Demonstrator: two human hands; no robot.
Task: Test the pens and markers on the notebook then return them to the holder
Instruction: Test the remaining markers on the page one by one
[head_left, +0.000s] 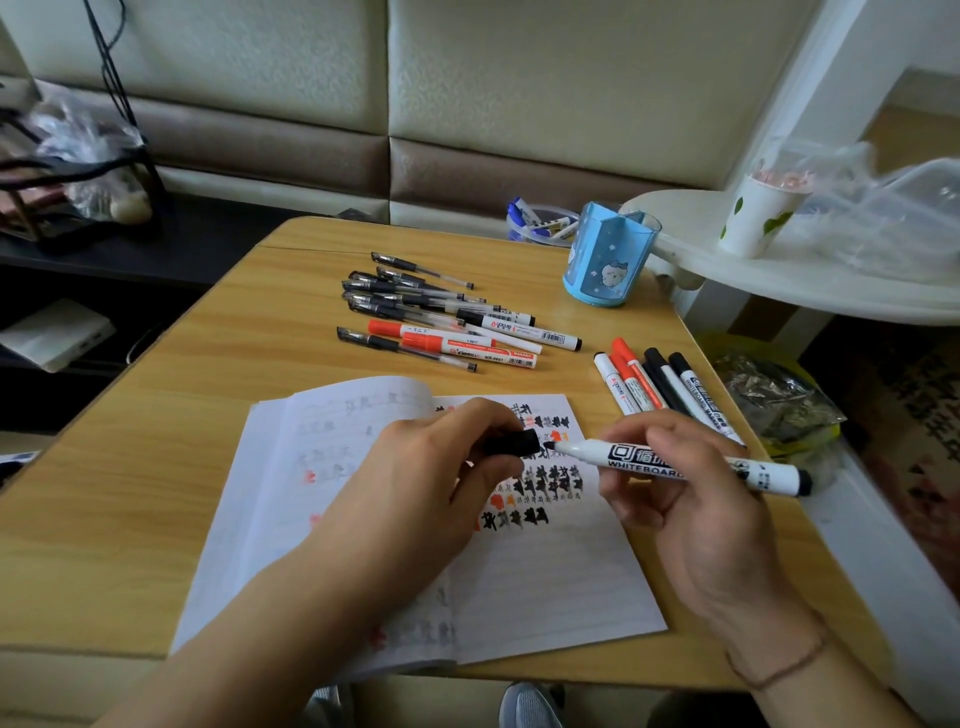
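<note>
An open notebook (545, 571) lies on the wooden table (156, 467), its right page covered with black and red test marks. My right hand (691, 499) grips a white whiteboard marker (675, 460) with its black tip bare and pointing left. My left hand (431, 467) pinches the black cap (511, 442) just left of that tip; cap and tip are a small gap apart. The blue pen holder (605, 260) stands at the table's far right. A pile of gel pens and markers (441, 317) lies mid-table, and a smaller group of markers (660, 384) lies to the right.
A white side shelf (779, 280) with a paper cup (758, 213) and clear plastic boxes overhangs the table's right corner. A small bowl of pens (540, 223) sits behind the holder. A padded bench back runs behind the table. A bag of foil packets (774, 400) lies off the right edge.
</note>
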